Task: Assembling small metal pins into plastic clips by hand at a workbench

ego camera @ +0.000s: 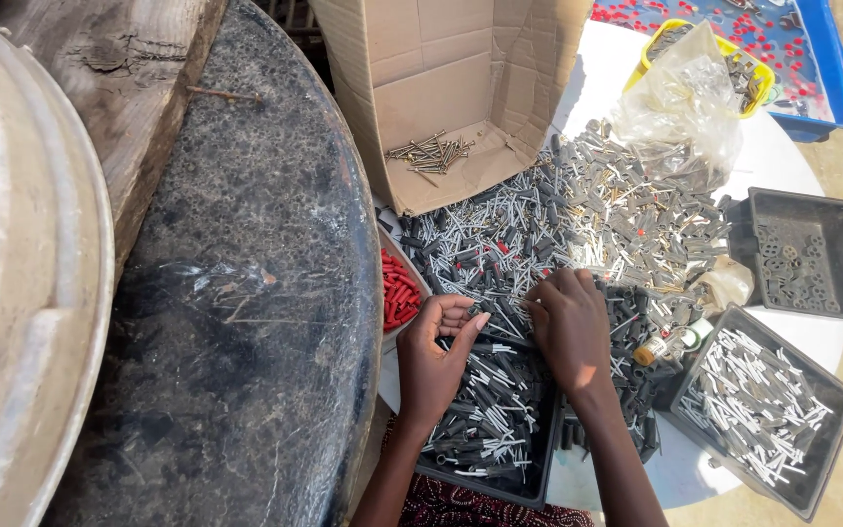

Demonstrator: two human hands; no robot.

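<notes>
Both my hands sit over the near edge of the round white table [792, 161], working in the heap of grey plugs and nails [578, 224].

Left hand [436, 356]: fingers curled in, thumb and forefinger pinched together on a small grey plug with nail [480, 314]. Hand hovers over the far end of the black tray [529, 478] at the table's near edge; that tray is full of dark sleeves with white pins.

Right hand [570, 327]: palm down, fingers bent and close together, tips buried in the heap just beyond the tray. Can't tell if it's gripping anything, since the pieces under the fingertips are hidden.

Around:
- Small tray of red plugs [400, 293] at the table's left edge, just beside my left hand.
- Open cardboard box [441, 68] lying on its side at the far left edge, a few loose nails [429, 153] inside.
- Clear plastic bag [680, 107] slumped over a yellow basket [734, 49] at the far edge.
- Empty-looking black tray [812, 254] at the right edge, small bits on its floor.
- Another black tray of white pins [758, 400] at the near right edge.
- Small bottle [658, 348] lying between that tray and my right hand.
- Blue tray with red pieces [812, 68] beyond the table's far edge.
- Big dark curved slab [256, 293] left of the table.
</notes>
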